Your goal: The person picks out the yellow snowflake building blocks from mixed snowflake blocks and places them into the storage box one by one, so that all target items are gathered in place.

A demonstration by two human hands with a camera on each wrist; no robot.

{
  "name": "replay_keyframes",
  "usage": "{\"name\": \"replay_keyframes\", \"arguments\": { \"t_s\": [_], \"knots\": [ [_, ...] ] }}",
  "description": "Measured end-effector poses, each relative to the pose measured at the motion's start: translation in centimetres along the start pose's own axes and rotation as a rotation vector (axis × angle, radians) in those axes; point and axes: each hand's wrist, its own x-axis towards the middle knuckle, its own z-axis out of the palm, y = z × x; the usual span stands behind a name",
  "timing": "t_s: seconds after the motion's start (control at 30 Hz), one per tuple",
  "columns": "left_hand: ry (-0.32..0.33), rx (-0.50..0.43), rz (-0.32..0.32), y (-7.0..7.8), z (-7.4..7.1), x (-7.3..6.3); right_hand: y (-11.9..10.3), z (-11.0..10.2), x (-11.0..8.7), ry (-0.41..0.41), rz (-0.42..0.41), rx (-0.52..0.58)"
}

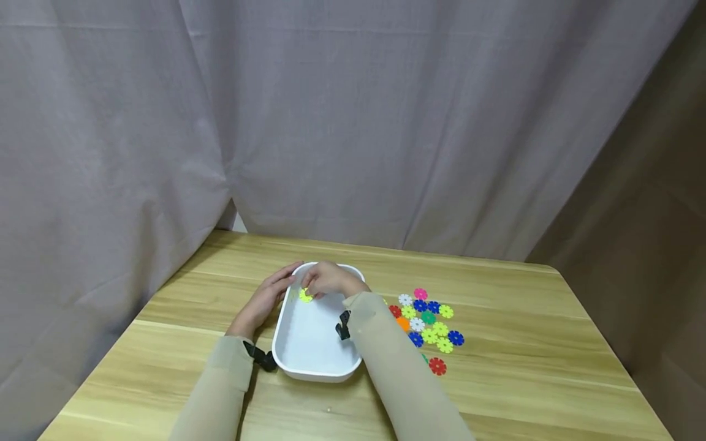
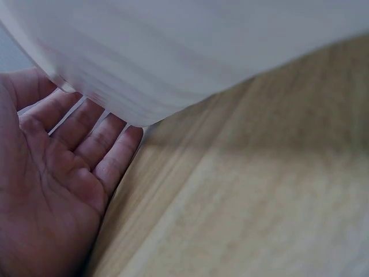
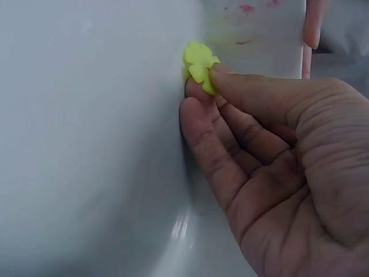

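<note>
A white rectangular tray (image 1: pixel 314 346) with rounded corners and raised walls stands on the table. Over its far end, my right hand (image 1: pixel 333 278) pinches a yellow snowflake disc (image 3: pixel 199 60) between thumb and fingers, low inside the tray by the wall. In the head view the same disc (image 1: pixel 306 295) shows just under the fingertips. My left hand (image 1: pixel 265 303) lies along the tray's left side with its fingers extended. In the left wrist view, those fingers (image 2: pixel 86 124) touch the outside of the tray wall (image 2: pixel 173 57).
To the right of the tray, several notched discs in blue, yellow, red, white, green, orange and pink lie flat on the wooden table (image 1: pixel 524 343); a red disc (image 1: pixel 437 366) is nearest the front. Pink and yellow smudges mark the tray's inner wall. Grey curtains (image 1: pixel 353 135) hang behind the table.
</note>
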Motion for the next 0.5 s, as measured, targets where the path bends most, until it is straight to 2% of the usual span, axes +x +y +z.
{"name": "replay_keyframes", "arguments": {
  "t_s": [0.37,0.5],
  "knots": [
    [-0.012,0.001,0.004,0.36,-0.12,-0.10,-0.68,-0.06,-0.12,0.023,-0.048,-0.156],
    [-0.010,0.003,-0.002,0.35,-0.20,-0.07,-0.56,-0.18,-0.03,0.027,-0.067,-0.178]
  ]
}}
